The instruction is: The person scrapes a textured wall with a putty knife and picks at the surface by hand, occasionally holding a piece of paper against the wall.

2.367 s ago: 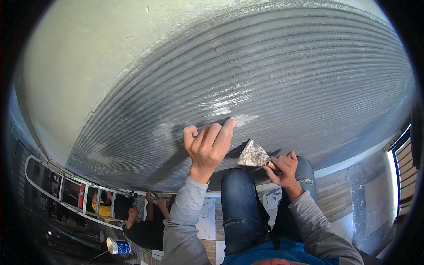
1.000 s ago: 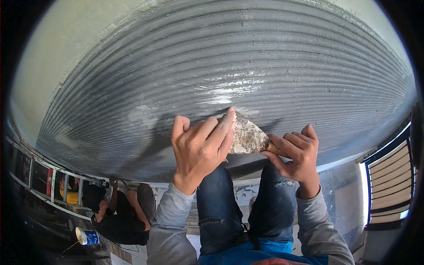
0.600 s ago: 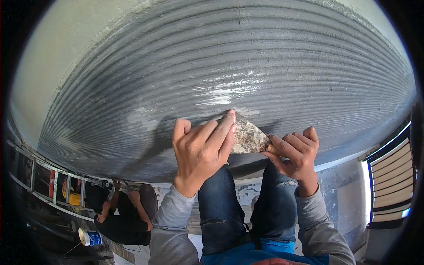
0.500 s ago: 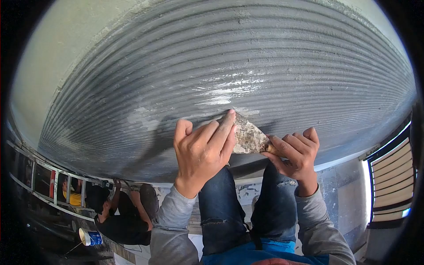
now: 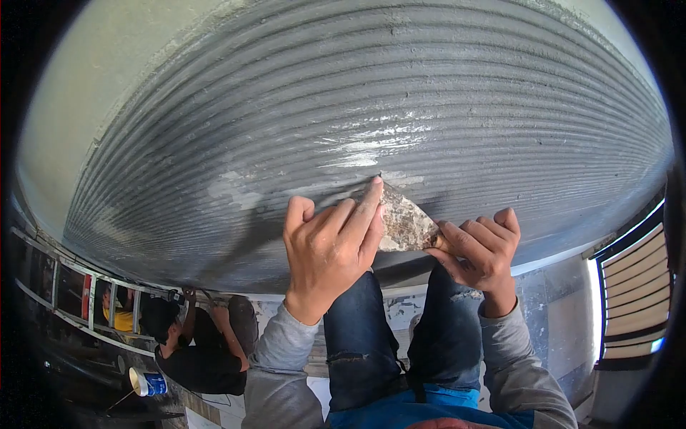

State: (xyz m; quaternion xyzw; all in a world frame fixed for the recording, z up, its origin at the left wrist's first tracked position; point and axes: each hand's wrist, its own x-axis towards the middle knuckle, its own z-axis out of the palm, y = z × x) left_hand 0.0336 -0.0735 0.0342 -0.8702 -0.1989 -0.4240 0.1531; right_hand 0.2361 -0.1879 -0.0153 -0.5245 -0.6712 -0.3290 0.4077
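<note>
I am holding the scraper [image 5: 407,222] by its handle end in the right hand [image 5: 477,250], that grip closing narrowly around it. The left hand [image 5: 332,247] is laying its fingers [image 5: 365,209] over the blade's wide edge; whether that grip is pinching it, I cannot tell. The scraper is sitting between both hands, before a grooved grey wall [image 5: 457,114] showing white smears [image 5: 364,149]. A co-worker [image 5: 204,368] in black is showing at lower left, near a ladder [image 5: 54,282] and a bucket [image 5: 150,384].

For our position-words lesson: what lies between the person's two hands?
In the head view, a caked putty knife spans the gap from the left hand to the right hand.
</note>
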